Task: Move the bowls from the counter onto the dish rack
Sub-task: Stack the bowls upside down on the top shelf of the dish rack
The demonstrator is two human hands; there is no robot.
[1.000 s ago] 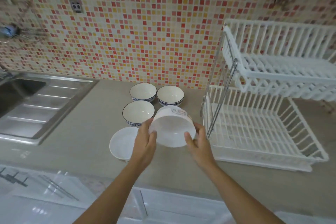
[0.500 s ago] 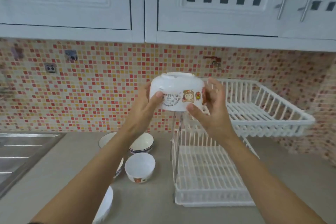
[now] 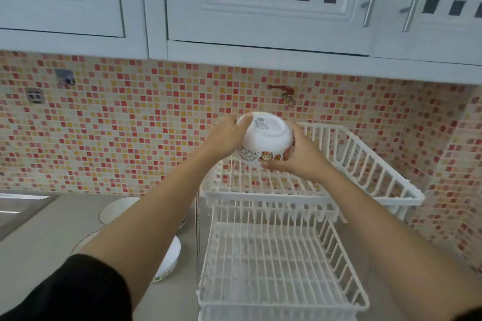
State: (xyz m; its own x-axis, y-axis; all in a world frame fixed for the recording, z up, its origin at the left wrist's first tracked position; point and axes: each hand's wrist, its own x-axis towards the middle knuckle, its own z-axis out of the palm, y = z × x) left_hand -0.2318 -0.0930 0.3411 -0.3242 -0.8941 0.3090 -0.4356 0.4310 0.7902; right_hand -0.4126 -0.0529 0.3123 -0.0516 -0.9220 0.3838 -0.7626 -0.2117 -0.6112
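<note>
The left hand (image 3: 229, 135) and the right hand (image 3: 297, 156) are clamping an upturned white bowl (image 3: 263, 141) by its sides over the dish rack (image 3: 370, 164)'s upper tier, near its back-left corner, where glazed, probably slippery, breakable ware is wanting that two-sided hold.

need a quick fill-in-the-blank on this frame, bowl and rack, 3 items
1. The cartoon-printed bowl is held by ____ hands, left hand and right hand.
2. The bowl is turned ____, its base facing up.
3. It is held over the ____ tier of the dish rack.

Missing words: both; upside down; upper
</note>
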